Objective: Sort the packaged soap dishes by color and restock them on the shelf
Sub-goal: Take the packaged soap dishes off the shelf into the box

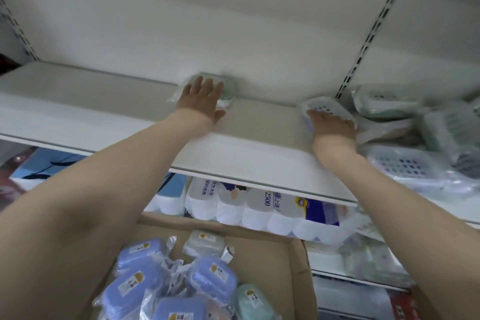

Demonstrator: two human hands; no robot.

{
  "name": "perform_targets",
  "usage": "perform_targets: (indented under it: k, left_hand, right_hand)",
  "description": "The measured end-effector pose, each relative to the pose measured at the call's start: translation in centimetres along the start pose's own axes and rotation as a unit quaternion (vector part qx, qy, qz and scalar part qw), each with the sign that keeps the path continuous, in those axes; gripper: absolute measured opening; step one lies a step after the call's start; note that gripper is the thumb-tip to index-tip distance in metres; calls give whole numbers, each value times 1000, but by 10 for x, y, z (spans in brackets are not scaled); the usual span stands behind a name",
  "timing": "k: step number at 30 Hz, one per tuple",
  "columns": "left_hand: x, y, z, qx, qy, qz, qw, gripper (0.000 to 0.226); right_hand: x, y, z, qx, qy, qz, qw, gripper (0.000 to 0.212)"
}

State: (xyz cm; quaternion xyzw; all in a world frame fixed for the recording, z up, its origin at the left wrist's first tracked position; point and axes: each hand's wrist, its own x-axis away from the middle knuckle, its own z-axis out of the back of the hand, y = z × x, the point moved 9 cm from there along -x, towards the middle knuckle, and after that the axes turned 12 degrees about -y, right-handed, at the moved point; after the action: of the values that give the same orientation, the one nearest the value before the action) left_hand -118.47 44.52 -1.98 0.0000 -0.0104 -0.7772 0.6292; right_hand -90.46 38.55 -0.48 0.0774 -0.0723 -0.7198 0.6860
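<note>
Soap dishes in clear plastic wrap are seen in three places: on the white shelf (pixel 109 114), in a heap at its right end, and in a cardboard box (pixel 283 257) below. Both bare arms are stretched up and forward over the shelf, which is flat, smooth and matt.

The left hand (pixel 201 101) is laid palm down, fingers straight and spread, on a pale green packaged dish (pixel 228 91) near the back panel; its grip is released, the dish only being pressed. The right hand (pixel 333 125) is laid over a white packaged dish (pixel 324 106) with a perforated grid top, just beside the heap (pixel 415 135); the fingers appear fairly flat, though blur prevents the grip from being told for certain.

Rounded rectangular shapes and crinkled glossy film are shown by the heaped white and green dishes. In the box, blue dishes (pixel 145 291) and green dishes (pixel 204 243) are piled, each bearing a small white and yellow label too small to be read.

Under the shelf, a pack of white paper rolls (pixel 249 205) is printed with "2500" and characters that cannot be read clearly.
</note>
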Motion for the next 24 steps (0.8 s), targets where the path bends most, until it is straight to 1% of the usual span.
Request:
perform_targets:
  k: [2, 5, 7, 8, 9, 10, 12, 14, 15, 16, 17, 18, 19, 21, 22, 23, 24]
  left_hand:
    - [-2, 1, -1, 10, 13, -13, 1000, 71]
    - [6, 9, 9, 13, 74, -53, 996, 62]
    - [14, 15, 13, 8, 84, -73, 994, 59]
    - [18, 18, 16, 12, 88, -78, 993, 59]
    - [23, 21, 19, 16, 101, -86, 991, 60]
    - [29, 24, 24, 18, 121, -96, 988, 63]
    - [40, 29, 32, 25, 148, -114, 982, 73]
    - [45, 29, 34, 38, 135, -110, 984, 83]
    - [46, 27, 35, 44, 125, -106, 986, 84]
    - [47, 25, 35, 45, 116, -101, 987, 83]
    - [47, 21, 34, 44, 108, -94, 989, 83]
    - [47, 18, 31, 45, 98, -87, 990, 84]
    - [46, 14, 26, 48, 85, -79, 992, 86]
    - [43, 6, 15, 65, 46, -61, 995, 88]
    - [43, 5, 10, 73, 27, -60, 995, 89]
    - [44, 5, 7, 78, 13, -63, 995, 89]
    - [46, 6, 6, 81, 4, -66, 995, 89]
  right_hand:
    - [6, -17, 11, -36, 28, 56, 997, 61]
    - [16, -43, 30, -104, 38, 129, 985, 61]
    - [23, -52, 47, -194, 53, 153, 968, 54]
    - [25, -53, 55, -263, 55, 147, 952, 57]
    - [25, -52, 60, -338, 48, 133, 930, 56]
    - [22, -50, 60, -406, 37, 113, 906, 50]
    - [9, -47, 58, -509, 15, 64, 858, 51]
    - [-4, -38, 50, -608, -21, 1, 794, 51]
    - [-8, -34, 43, -644, -56, -36, 762, 50]
    - [-9, -33, 34, -661, -103, -59, 741, 49]
    - [-9, -32, 26, -653, -148, -66, 740, 46]
    - [-8, -28, 19, -621, -175, -68, 760, 43]
    - [-10, -20, 15, -578, -168, -76, 795, 43]
    - [-13, -4, 21, -487, -89, -96, 864, 40]
    - [-14, -6, 26, -445, -67, -88, 888, 36]
    - [-13, -15, 30, -407, -73, -72, 908, 37]
    - [-13, -27, 30, -373, -101, -53, 921, 47]
